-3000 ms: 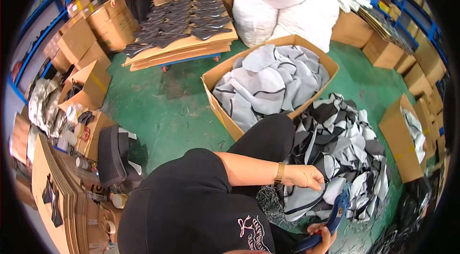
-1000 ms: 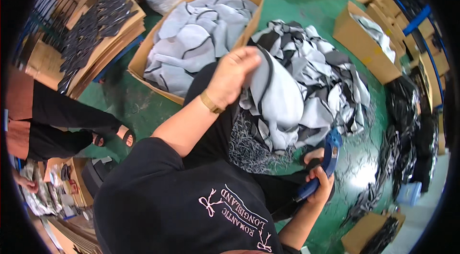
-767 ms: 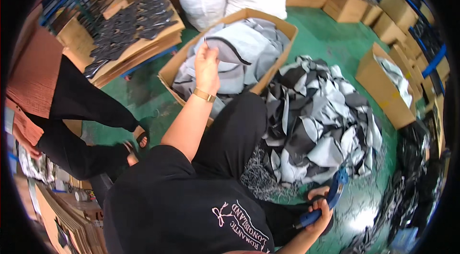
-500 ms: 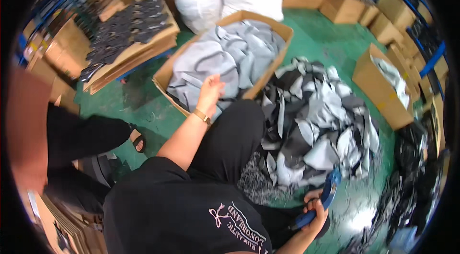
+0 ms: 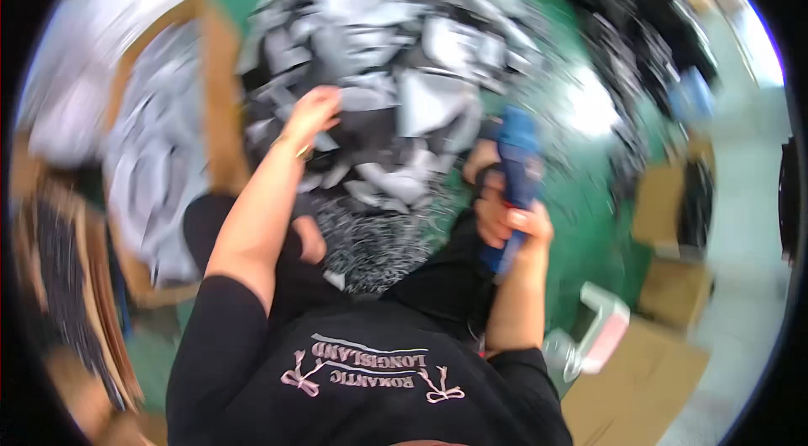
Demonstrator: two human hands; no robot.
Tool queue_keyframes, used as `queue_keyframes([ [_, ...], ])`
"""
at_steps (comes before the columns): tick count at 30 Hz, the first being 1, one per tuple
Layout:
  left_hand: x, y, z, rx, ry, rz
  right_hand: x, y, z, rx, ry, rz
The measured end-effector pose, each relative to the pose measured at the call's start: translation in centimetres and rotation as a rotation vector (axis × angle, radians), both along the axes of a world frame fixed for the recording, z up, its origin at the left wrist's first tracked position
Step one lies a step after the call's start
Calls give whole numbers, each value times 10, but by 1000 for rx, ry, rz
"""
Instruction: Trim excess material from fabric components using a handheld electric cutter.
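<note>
My right hand (image 5: 518, 223) is wrapped round the handle of a blue handheld power tool (image 5: 519, 151), held upright beside my right knee. Blur hides the tool's working end. My left hand (image 5: 311, 116), with a gold band at the wrist, hovers at the near left of a heap of grey and black fabric scraps (image 5: 362, 42). It holds nothing that I can see, and its thumb stands apart from the loosely bent fingers. Between my legs lies a mound of thin, shredded grey trimmings (image 5: 370, 244).
To the left stands a long cardboard box (image 5: 223, 101) filled with grey fabric (image 5: 160, 151), with white sacks (image 5: 105, 34) behind it. Black plastic material (image 5: 606, 59) lies at the far right. Nearer, cardboard boxes (image 5: 673, 290) and a white and pink object (image 5: 604, 328) sit on the right.
My view has swung right, bringing the scrap heap to the middle. My left hand has gone from over the box of fabric to the heap. The blue tool stays in my right hand.
</note>
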State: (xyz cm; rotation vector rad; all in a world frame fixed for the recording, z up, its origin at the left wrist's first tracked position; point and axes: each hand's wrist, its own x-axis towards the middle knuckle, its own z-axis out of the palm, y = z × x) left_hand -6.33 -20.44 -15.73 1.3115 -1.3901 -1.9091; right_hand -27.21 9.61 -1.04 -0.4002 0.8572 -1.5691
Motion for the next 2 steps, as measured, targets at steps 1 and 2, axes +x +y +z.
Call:
queue_keyframes([
  [1,-2,1,-39,-29,-99,-27,3,-1,3,45,-23,-14],
  [2,-8,-11,-66,-65,-226,-141,2,0,-3,21,-101,15],
])
